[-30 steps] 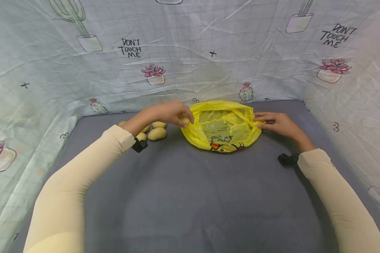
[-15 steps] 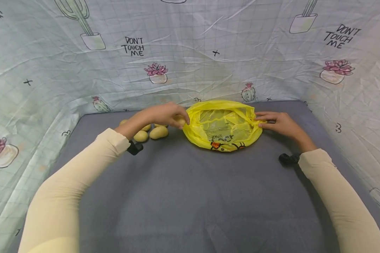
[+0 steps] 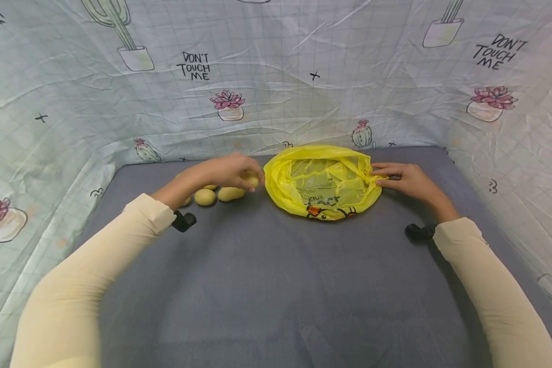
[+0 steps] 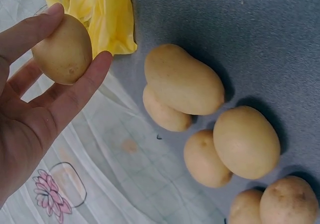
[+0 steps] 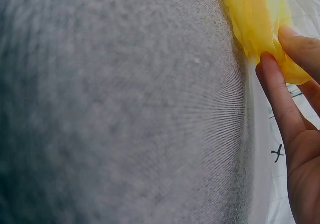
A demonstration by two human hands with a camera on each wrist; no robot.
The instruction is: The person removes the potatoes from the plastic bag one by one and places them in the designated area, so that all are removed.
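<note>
My left hand [image 3: 230, 171] pinches a small potato [image 4: 65, 48] between thumb and fingers, raised above the table just left of the bag. A yellow plastic bag [image 3: 278, 197] lies with its mouth spread wide, printed letters showing inside. At the bag's right edge my right hand [image 3: 407, 180] pinches a gathered bit of the plastic, as the right wrist view also shows. Several more potatoes [image 4: 247, 142] rest in pairs on the table below the left hand; in the head view the left hand and forearm partly cover them.
The grey cloth-covered table [image 3: 276, 281] carries everything. White fabric [image 3: 276, 76] printed with cacti hangs close behind the bag and along both sides. Dark wrist cameras [image 3: 184, 221] jut out beneath each wrist.
The left hand, still holding the potato, has moved left from the bag's left rim toward the other potatoes. The right hand keeps its hold on the bag's edge.
</note>
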